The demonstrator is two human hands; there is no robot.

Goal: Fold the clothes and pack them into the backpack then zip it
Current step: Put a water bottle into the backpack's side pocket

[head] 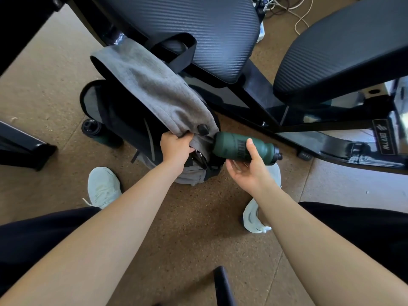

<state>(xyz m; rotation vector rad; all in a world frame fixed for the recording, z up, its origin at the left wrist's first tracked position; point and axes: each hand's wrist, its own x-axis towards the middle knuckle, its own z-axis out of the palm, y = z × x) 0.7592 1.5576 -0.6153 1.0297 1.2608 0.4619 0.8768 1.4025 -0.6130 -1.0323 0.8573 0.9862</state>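
A grey and black backpack (123, 120) stands on the floor against a black bench, its mouth toward me. A grey garment (152, 85) lies draped over its top. My left hand (176, 146) grips the lower edge of that garment at the backpack's opening. My right hand (249, 168) holds a dark green water bottle (240, 146) lying sideways, its base touching the backpack's right side and its cap pointing right. A second dark bottle (92, 129) sits in the backpack's left side pocket.
Padded black bench seats (198, 29) (344, 47) and their metal frame (331, 140) stand behind and to the right. White cables (300, 12) trail at the top. My two pale shoes (103, 186) (254, 217) rest on the cork floor. A dark object (223, 286) juts up at the bottom edge.
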